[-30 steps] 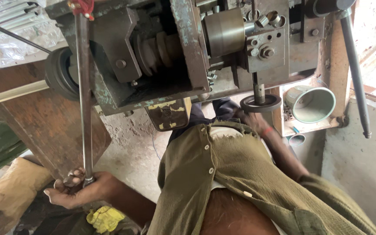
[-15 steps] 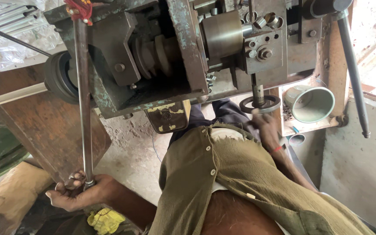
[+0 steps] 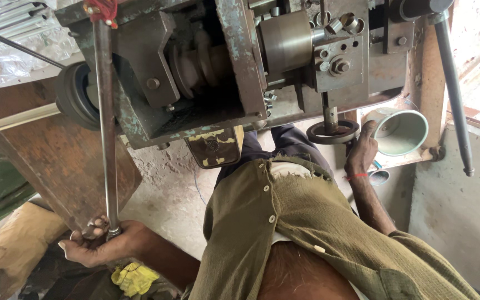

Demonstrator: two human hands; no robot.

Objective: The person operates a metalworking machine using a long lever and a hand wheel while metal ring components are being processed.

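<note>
Hands on lever and handwheel

Fingers of the left hand [image 3: 98, 244] are curled shut around the lower end of a long steel lever rod [image 3: 106, 128], which runs up from the palm to a red-wrapped top at the machine's upper edge. The grip is closed and firm on the rod's bottom tip. The right hand [image 3: 360, 151], a red thread at its wrist, reaches up to a small dark handwheel [image 3: 333, 132] under the machine; its fingers touch the rim, but whether they clasp it I cannot tell. Above both sits a worn, grey-green machine body [image 3: 234, 61] with a stepped pulley [image 3: 198, 61] inside. Just right of the handwheel stands a pale green cup [image 3: 404, 133]. A yellow rag [image 3: 134, 278] lies on the floor near the left forearm.
</note>
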